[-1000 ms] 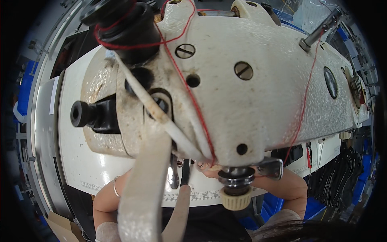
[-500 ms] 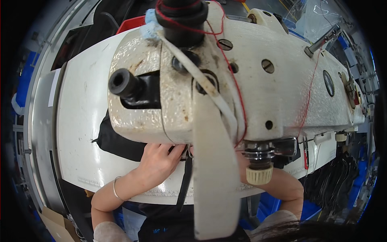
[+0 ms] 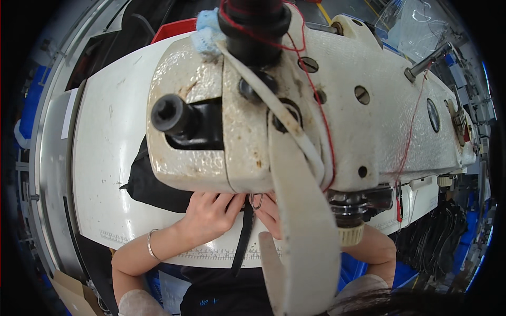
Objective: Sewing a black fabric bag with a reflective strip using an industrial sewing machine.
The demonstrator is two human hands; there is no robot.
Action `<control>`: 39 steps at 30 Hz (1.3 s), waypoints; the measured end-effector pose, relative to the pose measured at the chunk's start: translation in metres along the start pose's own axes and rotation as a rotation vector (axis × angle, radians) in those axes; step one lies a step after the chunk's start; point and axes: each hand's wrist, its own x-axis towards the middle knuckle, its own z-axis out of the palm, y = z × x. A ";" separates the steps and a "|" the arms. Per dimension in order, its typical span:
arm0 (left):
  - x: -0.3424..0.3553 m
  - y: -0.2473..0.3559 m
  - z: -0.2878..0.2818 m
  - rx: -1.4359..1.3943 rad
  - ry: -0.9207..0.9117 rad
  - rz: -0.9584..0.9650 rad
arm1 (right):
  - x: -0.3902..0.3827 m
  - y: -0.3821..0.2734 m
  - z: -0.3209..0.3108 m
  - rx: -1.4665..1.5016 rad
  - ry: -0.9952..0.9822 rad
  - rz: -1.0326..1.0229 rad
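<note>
A white sewing machine fills the upper middle, red thread over its head. Black fabric lies beneath it on the left, and a black zipper-like strip hangs down toward the table edge. My left hand, below the machine head, has bent fingers pressed together at the fabric beside the strip, their tips hidden. My right hand, right of the strip by a small metal part, is curled and partly hidden by a pale vertical bar; what it holds is unclear.
The white worktable has a printed scale along its front edge. A red bin stands behind, a cardboard box lower left, blue bins below, and dark cords hang at the right.
The machine sits farther right in the view than a second ago, as the camera has shifted. My left hand and the black fabric, earlier mostly hidden behind it, now show.
</note>
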 end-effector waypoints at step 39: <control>0.003 -0.016 0.007 -0.196 -0.036 -0.026 | -0.023 0.000 0.031 1.237 -0.227 0.652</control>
